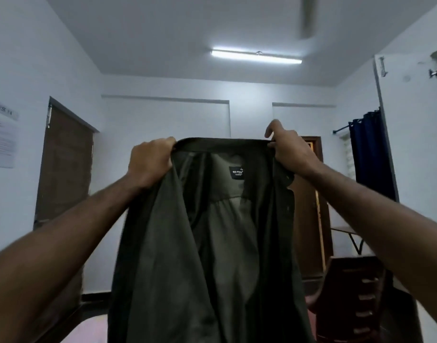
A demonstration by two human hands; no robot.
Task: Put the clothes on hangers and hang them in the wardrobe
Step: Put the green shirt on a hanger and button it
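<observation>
A dark olive-green shirt [177, 256] hangs open in front of me, held up at chest height by its collar. Its inside faces me, with a black label [237, 172] below the collar. My left hand [149, 162] grips the left end of the collar in a fist. My right hand [288, 149] pinches the right end, with its forefinger raised. The shirt's lower part runs out of the frame. No hanger shows in this view.
A brown door [64, 174] stands in the left wall, with papers [2, 137] taped beside it. A second wooden door [311, 219] is behind the shirt. At the right are a dark blue curtain [370, 154], a white open door panel [410, 134] and stacked brown plastic chairs [361, 300].
</observation>
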